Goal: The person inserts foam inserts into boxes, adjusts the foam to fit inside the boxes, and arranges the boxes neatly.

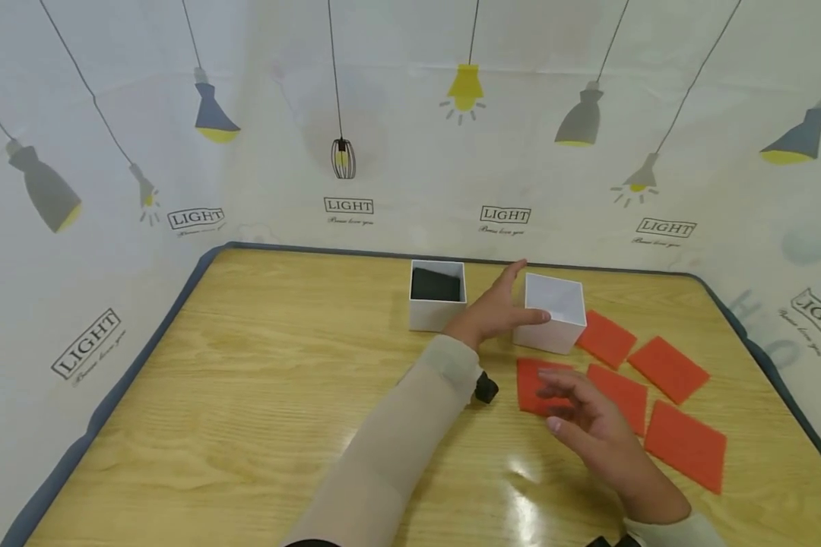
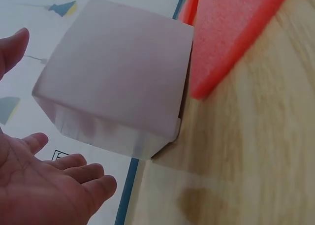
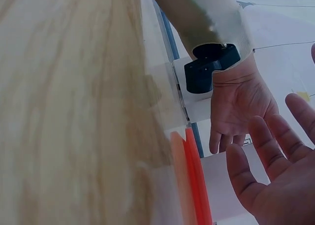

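My left hand (image 1: 496, 308) reaches to the near left of a white box (image 1: 549, 334), thumb and fingers spread. The left wrist view shows the left palm (image 2: 39, 185) facing the white box (image 2: 118, 62), with a gap between them. Several flat red foam pieces (image 1: 687, 444) lie on the table right of and in front of that box. Above the nearer ones my right hand (image 1: 591, 429) hovers with loosely bent fingers, holding nothing. In the right wrist view the right hand (image 3: 285, 185) appears beside the red foam edges (image 3: 194, 180).
Left of my left hand stands a second white box (image 1: 438, 315), open at the top, with a dark piece (image 1: 435, 285) inside. The wooden table (image 1: 246, 380) has a blue edge and meets a lamp-printed white backdrop (image 1: 410, 114). A dark wrist camera (image 1: 486, 387) sits under the left sleeve.
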Available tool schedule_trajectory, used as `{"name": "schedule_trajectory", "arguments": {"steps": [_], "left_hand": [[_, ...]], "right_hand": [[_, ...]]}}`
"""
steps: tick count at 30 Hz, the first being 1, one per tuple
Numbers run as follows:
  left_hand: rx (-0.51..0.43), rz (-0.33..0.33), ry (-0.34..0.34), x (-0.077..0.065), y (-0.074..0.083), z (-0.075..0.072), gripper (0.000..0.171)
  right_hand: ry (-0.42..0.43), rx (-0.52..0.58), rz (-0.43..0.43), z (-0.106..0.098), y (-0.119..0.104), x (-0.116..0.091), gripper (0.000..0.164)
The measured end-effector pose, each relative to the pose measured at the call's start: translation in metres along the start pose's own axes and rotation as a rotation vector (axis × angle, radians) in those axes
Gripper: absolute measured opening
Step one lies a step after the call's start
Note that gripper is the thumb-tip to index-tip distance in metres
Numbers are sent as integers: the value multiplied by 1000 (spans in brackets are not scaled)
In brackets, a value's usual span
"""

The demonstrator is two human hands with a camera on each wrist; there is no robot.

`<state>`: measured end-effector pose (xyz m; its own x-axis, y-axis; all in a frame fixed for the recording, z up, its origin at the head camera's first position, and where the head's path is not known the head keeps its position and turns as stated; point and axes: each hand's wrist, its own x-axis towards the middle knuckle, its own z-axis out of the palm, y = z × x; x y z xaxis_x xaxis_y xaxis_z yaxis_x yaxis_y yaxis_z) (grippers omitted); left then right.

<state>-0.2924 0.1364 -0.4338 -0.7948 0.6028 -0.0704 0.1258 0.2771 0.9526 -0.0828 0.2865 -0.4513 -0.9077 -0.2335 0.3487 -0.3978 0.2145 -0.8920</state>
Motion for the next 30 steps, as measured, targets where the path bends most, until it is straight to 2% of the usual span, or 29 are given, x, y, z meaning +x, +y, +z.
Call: {"name": "schedule_trajectory", "arguments": {"steps": [7, 10, 15, 22, 27, 30], "left_hand": [[-95, -12, -46, 3, 1, -1, 109], [-106, -7, -56, 5, -2, -1, 109], [-76, 21, -58, 9, -8, 3, 110], [-34, 15, -47, 15, -15, 4, 104], [-13, 2, -30, 16, -18, 4, 98], [-44, 13, -40, 17, -17, 5, 96]], "right_hand": [[-3, 1, -11, 2, 2, -1, 53], [-5, 1, -13, 2, 5, -1, 52], [1, -13, -35, 3, 6, -1, 53], [-4, -34, -46, 4, 8, -1, 53], [-9, -54, -11, 2, 8, 1, 50], [-10, -50, 10, -1, 5, 3, 51]]}}
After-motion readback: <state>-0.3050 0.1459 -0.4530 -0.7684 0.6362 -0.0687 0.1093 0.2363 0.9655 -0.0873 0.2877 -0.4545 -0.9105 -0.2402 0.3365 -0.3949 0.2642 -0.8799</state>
